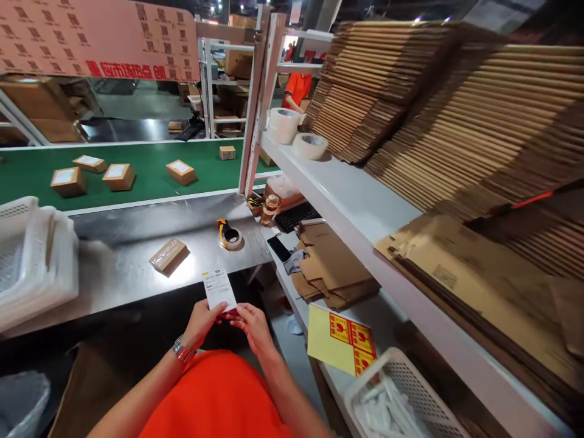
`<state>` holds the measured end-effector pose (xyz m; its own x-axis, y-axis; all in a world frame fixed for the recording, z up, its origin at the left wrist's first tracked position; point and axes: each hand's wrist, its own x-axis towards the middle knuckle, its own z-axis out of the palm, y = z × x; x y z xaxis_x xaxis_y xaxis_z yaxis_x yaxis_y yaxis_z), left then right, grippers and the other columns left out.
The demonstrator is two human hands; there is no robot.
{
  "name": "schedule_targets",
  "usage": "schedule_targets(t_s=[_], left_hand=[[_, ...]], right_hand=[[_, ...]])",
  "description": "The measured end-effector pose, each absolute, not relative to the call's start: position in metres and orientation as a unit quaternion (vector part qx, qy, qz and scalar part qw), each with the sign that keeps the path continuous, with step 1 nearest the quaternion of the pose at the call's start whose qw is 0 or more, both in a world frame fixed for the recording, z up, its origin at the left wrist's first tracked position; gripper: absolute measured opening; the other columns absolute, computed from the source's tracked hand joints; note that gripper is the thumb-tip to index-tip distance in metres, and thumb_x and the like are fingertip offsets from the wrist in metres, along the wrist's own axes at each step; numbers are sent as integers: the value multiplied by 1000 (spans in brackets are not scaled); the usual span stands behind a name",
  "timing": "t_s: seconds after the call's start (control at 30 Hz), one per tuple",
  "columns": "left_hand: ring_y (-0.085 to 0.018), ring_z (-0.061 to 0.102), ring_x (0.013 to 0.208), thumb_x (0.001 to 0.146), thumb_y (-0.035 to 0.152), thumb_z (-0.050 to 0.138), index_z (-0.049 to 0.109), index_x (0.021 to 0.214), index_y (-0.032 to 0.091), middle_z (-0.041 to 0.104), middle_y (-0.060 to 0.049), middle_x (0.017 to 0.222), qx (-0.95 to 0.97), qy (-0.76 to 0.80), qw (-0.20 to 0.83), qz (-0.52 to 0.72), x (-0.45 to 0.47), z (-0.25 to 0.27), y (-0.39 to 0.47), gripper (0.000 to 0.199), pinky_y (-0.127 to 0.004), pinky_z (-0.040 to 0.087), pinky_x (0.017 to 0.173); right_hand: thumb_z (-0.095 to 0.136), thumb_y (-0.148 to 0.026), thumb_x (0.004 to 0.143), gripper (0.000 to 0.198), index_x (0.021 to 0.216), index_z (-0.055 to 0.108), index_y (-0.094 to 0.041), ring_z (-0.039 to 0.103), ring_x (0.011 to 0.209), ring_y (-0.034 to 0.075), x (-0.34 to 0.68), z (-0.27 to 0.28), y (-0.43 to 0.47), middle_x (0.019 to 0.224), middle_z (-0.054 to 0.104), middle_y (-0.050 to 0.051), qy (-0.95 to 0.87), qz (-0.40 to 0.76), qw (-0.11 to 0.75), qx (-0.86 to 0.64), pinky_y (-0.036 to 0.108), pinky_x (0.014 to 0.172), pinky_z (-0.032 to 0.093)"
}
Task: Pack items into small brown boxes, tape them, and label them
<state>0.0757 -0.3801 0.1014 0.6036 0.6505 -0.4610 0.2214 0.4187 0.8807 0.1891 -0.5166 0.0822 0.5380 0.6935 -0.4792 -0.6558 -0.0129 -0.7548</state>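
Hands, left (202,321) and right (252,322), pinch a white printed label (219,289), its text unreadable.

Left hand (203,321) and right hand (253,325) raised together before the torso, fingertips pinched, forearms converging; a metal bracelet (181,351) on the left wrist.

Dim overhead light, glare on the steel table (137,267), wide-angle bending at edges, corners perhaps blurred

Bright orange top (219,398); arms bare below it; silver bracelet (180,350) on left wrist; no gloves.
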Motion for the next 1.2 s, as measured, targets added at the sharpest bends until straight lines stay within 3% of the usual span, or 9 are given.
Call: schedule_targets(t_s=[0.43, 0.6, 0.67, 0.77, 0.83, 0.87, 0.97, 1.1, 1.2], left_hand=[[-23, 76, 72, 66, 56, 102, 89, 98, 10, 90, -19, 101, 514, 417, 733, 158, 75, 104, -402, 58, -30, 55, 61], [-26, 79, 76, 74, 61, 96, 85, 102, 10, 88, -19, 96, 537, 401, 732, 123, 75, 95, -404, 60, -33, 58, 66], [-31, 82, 85, 75, 59, 95, 82, 112, 9, 87, -22, 105, 567, 416, 701, 120, 76, 90, -406, 64, -38, 63, 74], [-41, 79, 122, 69, 49, 97, 75, 134, 10, 77, -28, 142, 649, 448, 576, 214, 75, 89, -411, 79, -55, 64, 106], [-42, 70, 141, 73, 47, 95, 79, 131, 15, 73, -25, 151, 705, 409, 523, 250, 75, 94, -413, 69, -58, 54, 124], [-41, 70, 140, 78, 49, 92, 83, 123, 19, 76, -22, 147, 727, 372, 528, 231, 74, 98, -414, 55, -56, 52, 126], [-36, 79, 115, 91, 55, 81, 89, 97, 26, 87, -14, 116, 749, 290, 583, 123, 73, 111, -416, 31, -45, 59, 113], [-31, 77, 88, 91, 61, 77, 91, 89, 26, 86, -9, 88, 762, 279, 582, 48, 73, 121, -418, 37, -37, 59, 89], [-27, 70, 76, 82, 69, 81, 87, 78, 23, 79, -7, 76, 744, 293, 600, 25, 78, 124, -416, 46, -35, 56, 77]], right_hand=[[107, -66, 62, 63, 93, 86, -15, 90, 87, 29, 196, 84, -535, 96, 91, 17, -36, 482, 688, -542, 28, 66, 63], [106, -68, 61, 62, 88, 90, -15, 85, 80, 24, 198, 79, -536, 85, 89, 12, -49, 455, 678, -575, 29, 68, 63], [107, -68, 58, 61, 84, 90, -15, 82, 77, 23, 199, 76, -537, 81, 87, 11, -52, 441, 669, -595, 30, 67, 63], [107, -66, 57, 58, 82, 91, -16, 81, 76, 23, 199, 73, -539, 78, 86, 10, -53, 431, 665, -608, 30, 65, 61], [105, -65, 60, 55, 82, 91, -16, 80, 76, 23, 200, 72, -540, 79, 86, 11, -58, 428, 667, -607, 30, 65, 60], [104, -64, 62, 54, 82, 91, -16, 80, 76, 23, 200, 72, -541, 79, 86, 11, -64, 428, 667, -607, 30, 64, 60], [101, -65, 68, 50, 83, 92, -17, 79, 73, 22, 200, 73, -543, 79, 86, 10, -86, 430, 659, -611, 29, 63, 58], [98, -63, 71, 44, 80, 92, -20, 74, 67, 18, 198, 72, -549, 72, 83, 4, -121, 432, 640, -624, 28, 61, 56], [98, -59, 69, 41, 77, 89, -20, 70, 63, 16, 199, 65, -563, 67, 80, 1, -134, 453, 646, -599, 27, 62, 56]])
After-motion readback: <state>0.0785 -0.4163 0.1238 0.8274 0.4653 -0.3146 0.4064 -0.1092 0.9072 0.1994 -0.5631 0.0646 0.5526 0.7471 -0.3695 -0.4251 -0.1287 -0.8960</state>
